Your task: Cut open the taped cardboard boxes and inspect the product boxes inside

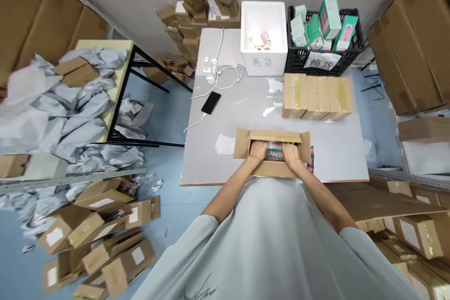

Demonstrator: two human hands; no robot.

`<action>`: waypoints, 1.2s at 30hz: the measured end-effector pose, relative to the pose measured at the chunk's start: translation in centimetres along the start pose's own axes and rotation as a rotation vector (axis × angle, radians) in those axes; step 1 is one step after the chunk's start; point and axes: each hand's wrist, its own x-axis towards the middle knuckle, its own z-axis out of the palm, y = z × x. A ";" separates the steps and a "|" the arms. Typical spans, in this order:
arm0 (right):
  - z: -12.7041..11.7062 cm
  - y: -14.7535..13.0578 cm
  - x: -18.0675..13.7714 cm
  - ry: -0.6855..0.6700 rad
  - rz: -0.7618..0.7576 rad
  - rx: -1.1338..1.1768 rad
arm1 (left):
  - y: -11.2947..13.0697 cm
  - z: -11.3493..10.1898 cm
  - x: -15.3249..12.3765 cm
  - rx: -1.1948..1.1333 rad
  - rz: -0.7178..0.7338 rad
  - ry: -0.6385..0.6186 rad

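The left hand [259, 150] and the right hand [291, 153] were inside a cardboard box [274, 168], 1 near each end, with its flaps spread outward around the wrists. The fingertips were down in the box, out of sight, so I could not tell whether the fingers were wide, narrow or gripping anything. Between the 2 sets of fingers lay a green and pink packet [276, 145], with clear wrapping [274, 154] on the near side of it.

Just to the right of the right fingers, past the side flap, a red and black object [311, 159] was partly hidden. Beyond those fingers and to the right, 3 taped cartons [318, 97] stood in a row, touching. Farther out from the fingers were a white foam bin [264, 63] and, right of it, a black crate [298, 65] of green and pink boxes [330, 18].

Left of the left fingers, paper scraps [225, 145] lay on the table [246, 103]. Farther left and beyond, a dark phone [211, 103] lay tilted, with a white cable [197, 123] at its near end.
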 end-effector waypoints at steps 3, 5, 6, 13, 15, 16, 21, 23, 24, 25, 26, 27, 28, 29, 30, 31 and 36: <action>-0.4 0.4 -2.7 0.062 0.037 -0.064 | 0.0 -0.9 -2.3 -0.008 0.080 0.070; -0.9 0.8 -4.6 0.117 0.016 -0.081 | 0.1 -1.4 -3.7 -0.018 0.148 0.115; -1.2 1.0 -5.5 0.145 -0.007 -0.080 | 0.0 -1.6 -4.4 -0.024 0.178 0.130; -5.3 2.5 -7.8 0.391 -0.159 0.125 | -2.2 -3.6 -6.9 -0.316 0.221 0.208; -6.4 2.9 -6.9 0.534 -0.143 0.279 | -2.7 -3.9 -6.9 -0.562 0.191 0.256; -6.8 3.1 -6.3 0.610 -0.144 0.374 | -2.8 -4.1 -6.8 -0.710 0.164 0.266; -9.0 2.2 -3.4 0.789 -0.223 0.874 | -1.3 -5.2 -7.3 -1.386 0.107 0.271; -10.4 0.8 -3.1 0.794 -0.286 0.982 | -0.4 -6.1 -7.9 -1.562 0.125 0.238; -11.3 0.1 -3.1 0.799 -0.331 1.010 | -0.1 -6.6 -8.2 -1.635 0.137 0.213; -12.3 -0.6 -3.3 0.801 -0.378 1.025 | 0.3 -7.1 -8.6 -1.697 0.150 0.187; -13.3 -1.3 -3.4 0.802 -0.419 1.034 | 0.6 -7.7 -8.8 -1.747 0.163 0.165; -14.3 -1.9 -3.5 0.806 -0.444 1.043 | 0.8 -8.3 -9.1 -1.791 0.171 0.148; -15.3 -2.4 -3.5 0.812 -0.451 1.054 | 1.0 -8.8 -9.3 -1.828 0.174 0.134; -16.1 -2.9 -3.4 0.815 -0.443 1.072 | 1.2 -9.3 -9.4 -1.862 0.169 0.120; -16.7 -3.2 -3.2 0.814 -0.430 1.100 | 1.4 -9.8 -9.6 -1.890 0.162 0.108; -17.1 -3.6 -3.0 0.814 -0.415 1.135 | 1.6 -10.3 -9.7 -1.913 0.156 0.101; -16.7 -5.4 -2.8 0.867 -0.376 1.302 | 2.5 -12.2 -11.0 -1.924 0.195 0.093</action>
